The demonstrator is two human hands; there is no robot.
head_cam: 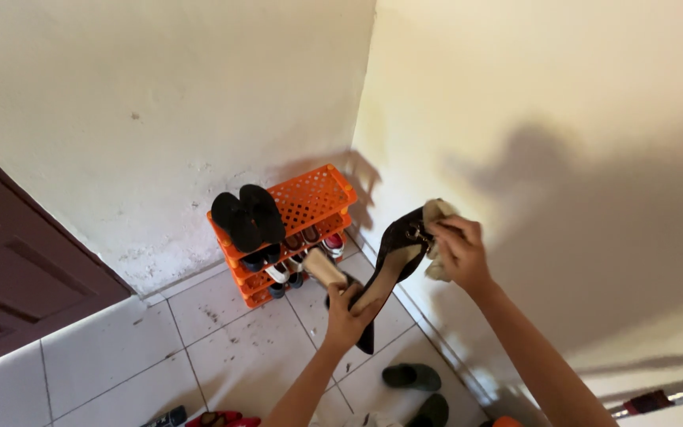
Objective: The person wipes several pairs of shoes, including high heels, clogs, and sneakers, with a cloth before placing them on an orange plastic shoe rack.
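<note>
Left hand (347,315) grips dark shoe (395,251); right hand (458,251) presses cloth (436,213) on it.

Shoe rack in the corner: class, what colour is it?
Orange. The shoe rack shows best in the head view, standing against the wall.

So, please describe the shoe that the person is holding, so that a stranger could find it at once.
Start at the orange shoe rack in the wall corner and look just right of it, above the tiled floor. There the left hand holds a dark heeled shoe while the right hand presses a pale cloth on it. It alone is lifted and has a beige insole.
</note>
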